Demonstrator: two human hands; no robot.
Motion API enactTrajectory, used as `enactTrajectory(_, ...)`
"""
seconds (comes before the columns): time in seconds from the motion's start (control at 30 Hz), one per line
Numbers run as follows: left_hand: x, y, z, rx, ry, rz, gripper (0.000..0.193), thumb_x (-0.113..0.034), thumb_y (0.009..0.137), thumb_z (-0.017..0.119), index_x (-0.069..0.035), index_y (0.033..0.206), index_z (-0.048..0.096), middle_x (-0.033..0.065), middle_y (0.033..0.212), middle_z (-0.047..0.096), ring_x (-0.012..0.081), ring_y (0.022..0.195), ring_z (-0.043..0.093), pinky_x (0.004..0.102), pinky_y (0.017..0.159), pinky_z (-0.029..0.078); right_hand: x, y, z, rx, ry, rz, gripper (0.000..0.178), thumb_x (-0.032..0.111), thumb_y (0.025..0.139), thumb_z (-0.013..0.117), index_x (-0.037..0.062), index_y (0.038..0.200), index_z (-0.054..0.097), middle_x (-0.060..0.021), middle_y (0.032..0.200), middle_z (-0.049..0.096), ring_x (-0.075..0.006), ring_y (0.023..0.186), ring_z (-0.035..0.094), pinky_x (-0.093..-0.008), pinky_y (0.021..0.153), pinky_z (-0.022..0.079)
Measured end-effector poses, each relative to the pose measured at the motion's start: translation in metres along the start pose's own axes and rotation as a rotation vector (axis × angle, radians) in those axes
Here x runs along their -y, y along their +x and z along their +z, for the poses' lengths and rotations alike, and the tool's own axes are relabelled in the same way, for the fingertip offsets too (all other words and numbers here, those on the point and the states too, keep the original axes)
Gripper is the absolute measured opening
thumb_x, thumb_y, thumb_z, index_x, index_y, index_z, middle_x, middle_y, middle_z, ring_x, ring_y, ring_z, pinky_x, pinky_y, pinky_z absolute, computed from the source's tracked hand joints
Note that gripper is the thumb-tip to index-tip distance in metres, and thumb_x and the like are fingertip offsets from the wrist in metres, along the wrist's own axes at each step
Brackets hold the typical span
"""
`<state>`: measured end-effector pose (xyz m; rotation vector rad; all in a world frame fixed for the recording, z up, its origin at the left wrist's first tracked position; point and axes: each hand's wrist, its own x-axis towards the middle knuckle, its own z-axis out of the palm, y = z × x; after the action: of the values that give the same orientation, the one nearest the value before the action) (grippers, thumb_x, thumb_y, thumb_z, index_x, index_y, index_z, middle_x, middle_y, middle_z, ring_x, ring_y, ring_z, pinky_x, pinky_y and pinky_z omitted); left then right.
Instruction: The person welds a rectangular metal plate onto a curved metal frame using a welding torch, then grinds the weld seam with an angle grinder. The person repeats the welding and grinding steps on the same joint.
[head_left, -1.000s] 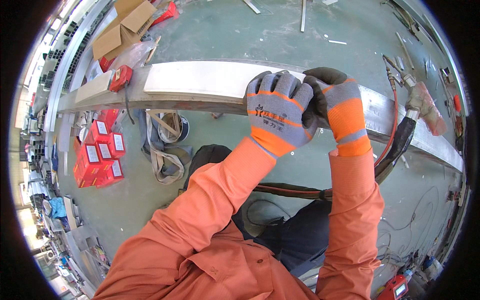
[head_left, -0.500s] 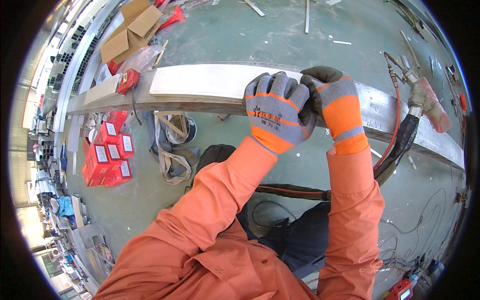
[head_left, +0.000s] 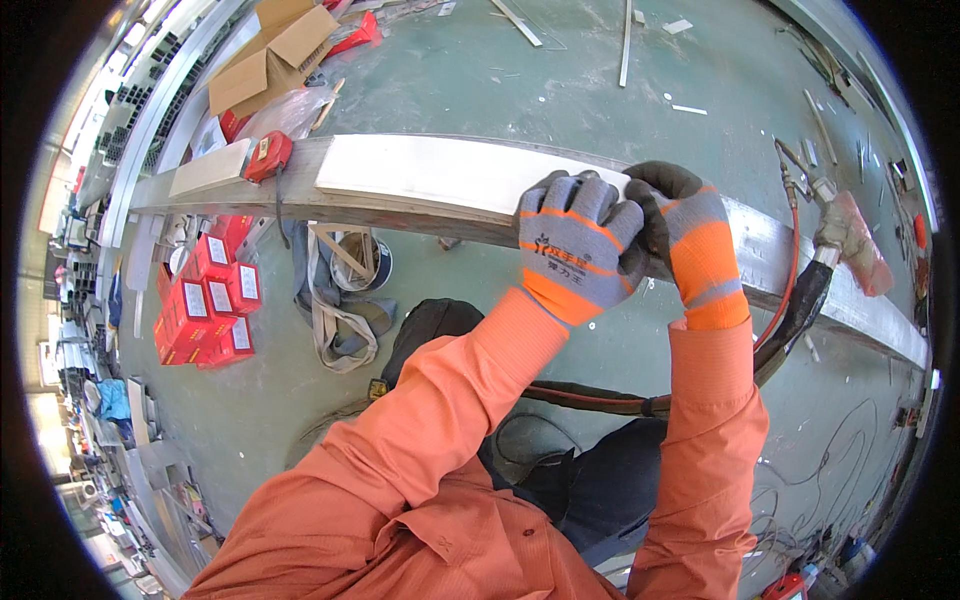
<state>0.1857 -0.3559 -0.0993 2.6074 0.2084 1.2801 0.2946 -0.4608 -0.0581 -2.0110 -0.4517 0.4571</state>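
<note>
Your left hand (head_left: 578, 245) lies flat, fingers pressed down on the right end of the white panel (head_left: 450, 172), which rests along the long metal beam (head_left: 780, 250); this appears to hold the end square to the beam. Your right hand (head_left: 680, 230) curls over the panel's right edge, though whether it pinches anything cannot be told. A red tape measure (head_left: 268, 156) sits on the beam to the left, an air tool (head_left: 850, 235) to the right; bare floor lies beyond.
</note>
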Motion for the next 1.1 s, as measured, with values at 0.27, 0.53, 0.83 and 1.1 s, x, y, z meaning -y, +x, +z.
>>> enactTrajectory(0.27, 0.003, -0.005, 0.000, 0.035, -0.025, -0.023, 0.033, -0.032, 0.064, 0.082, -0.021, 0.091, 0.068, 0.0015, 0.101, 0.064, 0.0297, 0.101, 0.061, 0.0508, 0.086, 0.044, 0.002, -0.002, 0.004, 0.011, 0.131, 0.061, 0.027, 0.012, 0.106, 0.070, -0.0016, 0.128, 0.075, -0.0132, 0.100, 0.079, -0.0171, 0.080, 0.072, -0.0342, 0.067, 0.062)
enactTrajectory(0.53, 0.005, -0.005, -0.008, 0.090, -0.044, -0.015, 0.038, -0.036, 0.069, 0.085, -0.021, 0.101, 0.070, 0.0040, 0.110, 0.065, 0.0298, 0.106, 0.062, 0.0506, 0.090, 0.046, 0.008, -0.005, 0.007, 0.038, 0.199, 0.111, 0.029, 0.012, 0.106, 0.069, -0.0001, 0.132, 0.073, -0.0108, 0.096, 0.078, -0.0146, 0.074, 0.069, -0.0313, 0.064, 0.061)
enactTrajectory(0.83, 0.046, 0.037, -0.057, 0.698, -0.014, 0.308, 0.026, -0.032, 0.097, 0.071, -0.019, 0.120, 0.071, 0.0085, 0.131, 0.067, 0.0305, 0.122, 0.065, 0.0480, 0.103, 0.052, -0.009, 0.007, 0.002, 0.037, 0.167, 0.097, 0.025, 0.013, 0.102, 0.072, 0.0000, 0.122, 0.078, -0.0098, 0.094, 0.078, -0.0138, 0.075, 0.070, -0.0289, 0.064, 0.060)
enactTrajectory(1.1, 0.043, 0.031, -0.056, 0.664, -0.009, 0.299, 0.023, -0.031, 0.098, 0.071, -0.018, 0.117, 0.072, 0.0071, 0.131, 0.069, 0.0296, 0.121, 0.067, 0.0477, 0.099, 0.055, 0.010, -0.006, 0.004, 0.033, 0.170, 0.128, 0.025, 0.011, 0.101, 0.073, 0.0012, 0.123, 0.079, -0.0102, 0.094, 0.079, -0.0126, 0.077, 0.071, -0.0276, 0.064, 0.059)
